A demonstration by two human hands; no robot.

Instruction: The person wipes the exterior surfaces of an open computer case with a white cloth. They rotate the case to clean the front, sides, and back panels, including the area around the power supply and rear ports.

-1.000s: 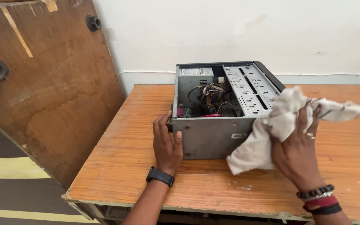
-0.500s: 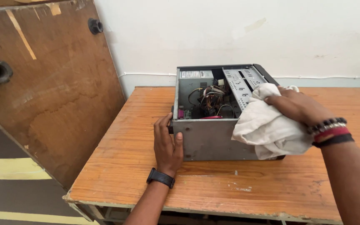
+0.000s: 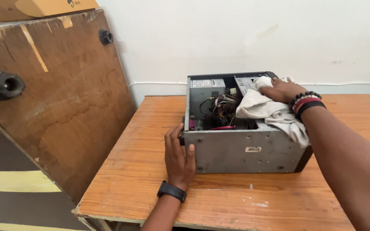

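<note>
Brace open computer case (image 3: 240, 147) with flat, ungripping left hand (image 3: 178, 156); right hand (image 3: 281, 90) presses clutched white cloth (image 3: 268, 112) lightly, clear of wiring (image 3: 221, 109)

Left hand (image 3: 179, 155) bracing open computer case (image 3: 240, 150), right hand (image 3: 281, 90) pressing cloth (image 3: 267, 109) inside

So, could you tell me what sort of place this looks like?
Probably a plain workroom or repair space: an opened computer case sits on a worn wooden table, beside a scuffed wooden board leaning on a bare wall.
</note>
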